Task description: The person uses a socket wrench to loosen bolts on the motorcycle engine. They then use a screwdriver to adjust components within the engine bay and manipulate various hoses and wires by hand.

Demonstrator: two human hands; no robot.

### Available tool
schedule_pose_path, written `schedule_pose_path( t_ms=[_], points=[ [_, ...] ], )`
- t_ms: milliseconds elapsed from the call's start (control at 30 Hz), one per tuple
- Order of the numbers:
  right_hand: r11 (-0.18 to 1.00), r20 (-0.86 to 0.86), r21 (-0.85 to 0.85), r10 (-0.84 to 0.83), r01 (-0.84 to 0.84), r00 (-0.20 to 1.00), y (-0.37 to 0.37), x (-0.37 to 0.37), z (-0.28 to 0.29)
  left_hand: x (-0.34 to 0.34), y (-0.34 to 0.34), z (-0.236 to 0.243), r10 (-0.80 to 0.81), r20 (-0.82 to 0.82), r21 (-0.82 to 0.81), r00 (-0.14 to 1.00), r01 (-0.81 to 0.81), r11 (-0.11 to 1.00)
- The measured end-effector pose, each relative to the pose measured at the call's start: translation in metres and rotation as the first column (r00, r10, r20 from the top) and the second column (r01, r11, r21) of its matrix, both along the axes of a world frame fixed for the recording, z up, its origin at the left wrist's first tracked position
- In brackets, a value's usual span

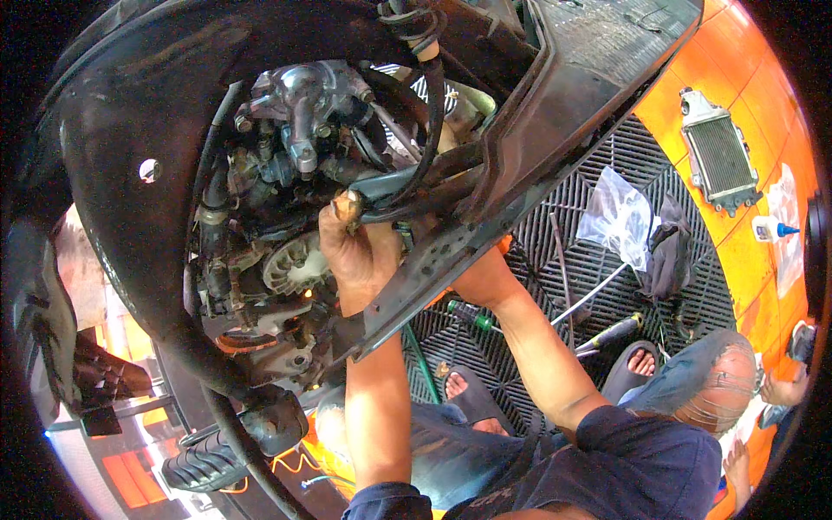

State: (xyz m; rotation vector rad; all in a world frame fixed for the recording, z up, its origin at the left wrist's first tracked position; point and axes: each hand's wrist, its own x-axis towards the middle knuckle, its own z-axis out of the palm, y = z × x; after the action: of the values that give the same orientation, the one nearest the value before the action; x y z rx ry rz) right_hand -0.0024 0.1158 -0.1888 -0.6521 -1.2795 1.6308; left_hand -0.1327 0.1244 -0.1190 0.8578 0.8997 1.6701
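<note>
My left hand (358, 249) reaches up into the opened body of a motor scooter. Its fingers are curled, and the thumb lies against the end of a grey hose (386, 184); what sits inside the grip is hidden. Next to that hand is a pale, finned fan wheel (295, 264), with the metal engine parts (303, 91) above it. My right hand (477, 276) goes behind the long dark lower panel (451, 247), which covers its fingers. A thin black cable (436, 113) curves down close to the hose.
A radiator (721, 154) lies on the orange floor at right, near a small white bottle with a blue cap (771, 230). A clear plastic bag (617, 217), a green-handled screwdriver (470, 314) and rods lie on black matting (537, 303). Another person's hand (784, 387) shows at far right.
</note>
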Motion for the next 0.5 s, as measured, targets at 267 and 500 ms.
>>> schedule_pose_path(
  t_ms=[267, 500],
  points=[
    [0.998, -0.146, -0.058, -0.015, 0.007, 0.989, 0.0, 0.005, 0.003, -0.01, 0.006, -0.011, 0.189, 0.021, -0.095, 0.982, -0.186, 0.978],
    [1.0, -0.042, 0.0, -0.021, 0.021, 0.999, -0.001, -0.002, -0.006, 0.005, 0.011, -0.003, 0.375, 0.0, -0.189, 0.927, -0.368, 0.91]
  ],
)
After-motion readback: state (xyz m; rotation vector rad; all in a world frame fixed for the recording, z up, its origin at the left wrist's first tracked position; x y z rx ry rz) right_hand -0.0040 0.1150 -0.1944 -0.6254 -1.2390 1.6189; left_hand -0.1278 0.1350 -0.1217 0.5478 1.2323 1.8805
